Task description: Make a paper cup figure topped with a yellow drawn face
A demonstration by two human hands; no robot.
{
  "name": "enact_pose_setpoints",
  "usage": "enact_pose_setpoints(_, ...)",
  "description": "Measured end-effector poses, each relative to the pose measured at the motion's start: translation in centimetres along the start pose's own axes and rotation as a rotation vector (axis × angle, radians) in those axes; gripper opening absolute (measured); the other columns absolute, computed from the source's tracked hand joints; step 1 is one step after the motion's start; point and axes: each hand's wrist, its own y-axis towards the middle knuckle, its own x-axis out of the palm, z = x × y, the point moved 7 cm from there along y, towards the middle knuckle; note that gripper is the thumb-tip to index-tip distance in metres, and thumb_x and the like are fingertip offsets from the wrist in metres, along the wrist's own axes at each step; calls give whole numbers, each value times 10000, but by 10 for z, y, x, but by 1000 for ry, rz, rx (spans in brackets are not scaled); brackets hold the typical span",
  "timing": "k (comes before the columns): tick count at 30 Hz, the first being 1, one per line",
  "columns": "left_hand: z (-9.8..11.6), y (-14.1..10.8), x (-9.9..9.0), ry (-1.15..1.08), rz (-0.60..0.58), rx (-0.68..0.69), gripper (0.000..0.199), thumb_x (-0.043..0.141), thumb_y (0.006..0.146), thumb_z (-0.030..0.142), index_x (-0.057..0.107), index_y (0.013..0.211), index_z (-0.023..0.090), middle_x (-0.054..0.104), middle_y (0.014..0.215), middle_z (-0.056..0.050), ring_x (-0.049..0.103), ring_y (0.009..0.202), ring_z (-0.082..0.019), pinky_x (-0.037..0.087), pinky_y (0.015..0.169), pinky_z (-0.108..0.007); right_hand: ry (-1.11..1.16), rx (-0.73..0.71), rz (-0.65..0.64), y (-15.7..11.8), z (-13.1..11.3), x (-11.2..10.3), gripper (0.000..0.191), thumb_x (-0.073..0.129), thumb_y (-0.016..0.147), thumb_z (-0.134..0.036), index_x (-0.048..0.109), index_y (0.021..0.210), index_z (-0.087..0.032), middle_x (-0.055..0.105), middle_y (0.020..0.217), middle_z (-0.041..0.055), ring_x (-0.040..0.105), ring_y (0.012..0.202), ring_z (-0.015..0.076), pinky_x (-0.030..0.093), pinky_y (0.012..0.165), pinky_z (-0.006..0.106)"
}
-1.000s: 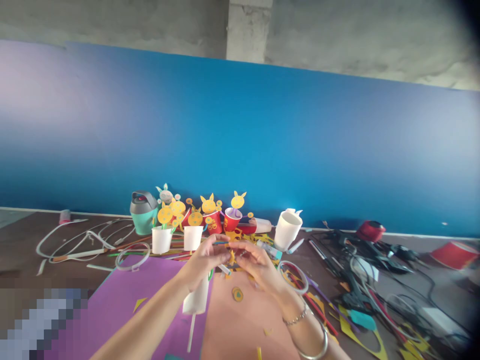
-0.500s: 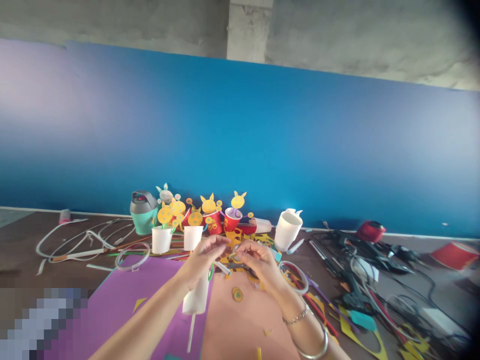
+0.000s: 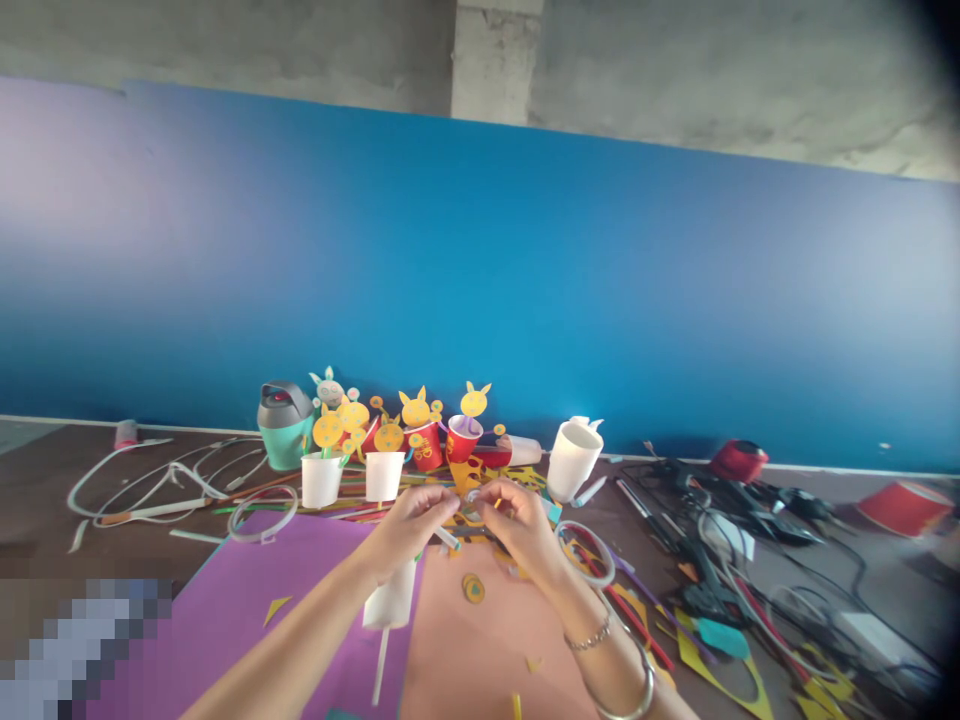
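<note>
My left hand (image 3: 415,522) is closed in a pinch, thumb and fingertips pressed together over the table. Just across from it, my right hand (image 3: 517,518) pinches too. Between the fingertips is something small and pale, too small to name. A white paper cup (image 3: 391,602) with a white stick (image 3: 381,665) lies below my left wrist, partly covered by it. A white marker-like stick with a blue tip (image 3: 448,538) shows under my left fingers. Small round yellow paper pieces (image 3: 472,588) rest on the orange sheet (image 3: 465,660) below the hands.
Behind stand white and red cups (image 3: 465,440) carrying yellow paper animal faces (image 3: 474,400). A teal-grey bottle (image 3: 285,428) is at left, a large white container (image 3: 574,462) at right. A purple sheet (image 3: 285,600) lies left. Tape rolls (image 3: 592,555), paper scraps and black cables (image 3: 810,500) clutter the table.
My left hand has lowered slightly and its fingers have pinched together more. My right hand's fingers have also drawn in around the small thing. The cups and sheets stay in place.
</note>
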Motion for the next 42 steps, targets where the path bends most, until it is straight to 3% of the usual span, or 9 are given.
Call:
enact_pose_setpoints(8,-8,3,-3,-59,42,-46,314,628,792,476,675,786,165,585,694,3,523,665,-139,389,593,-231,-47,-66,92,-1,0,-6,98,582,819,-190,636,739,-175,645,786,24,581,732,161,431,656,265)
enact_pose_setpoints(14,-17,4,-10,-142,104,-113,320,599,815,460,732,857,172,674,894,-58,558,821,-180,407,657,-246,-185,-387,253,-16,-31,-14,98,559,876,-160,648,852,-192,614,890,55,572,869,187,456,776,322)
enact_pose_setpoints(18,-26,4,-7,-256,81,-182,346,608,812,480,737,866,163,673,959,-86,558,853,-191,412,651,-256,-373,-541,197,-24,-41,-4,147,546,885,-117,654,925,-209,619,904,56,543,852,190,434,768,350)
enact_pose_setpoints(22,-26,4,-7,-275,83,-191,343,673,758,495,709,765,154,623,773,-42,545,715,-157,379,608,-248,-498,-596,122,-26,-39,4,167,532,891,-108,643,956,-215,622,919,58,530,852,198,417,753,359)
enact_pose_setpoints(25,-24,3,-7,-268,75,-199,339,733,693,486,663,663,156,541,642,4,493,611,-128,349,579,-242,-528,-636,71,-26,-39,8,185,514,886,-92,631,965,-211,612,945,64,525,865,200,421,754,357)
enact_pose_setpoints(30,-21,2,-8,-274,110,-240,243,773,637,377,652,618,167,516,614,22,465,594,-119,352,590,-238,-502,-640,11,-26,-39,12,192,507,884,-100,603,1014,-205,612,973,73,534,896,210,442,787,370)
enact_pose_setpoints(34,-19,1,-8,-278,121,-252,178,751,637,334,683,618,171,536,631,7,487,628,-135,366,614,-246,-529,-632,17,-25,-37,14,251,515,884,-105,591,1103,-202,628,976,73,542,907,218,446,797,382)
enact_pose_setpoints(42,-23,2,-9,-239,136,-224,128,722,637,300,713,615,174,616,652,-27,498,642,-158,361,614,-262,-603,-695,71,-29,-35,15,181,535,881,-98,636,995,-196,643,923,58,546,877,207,426,783,365)
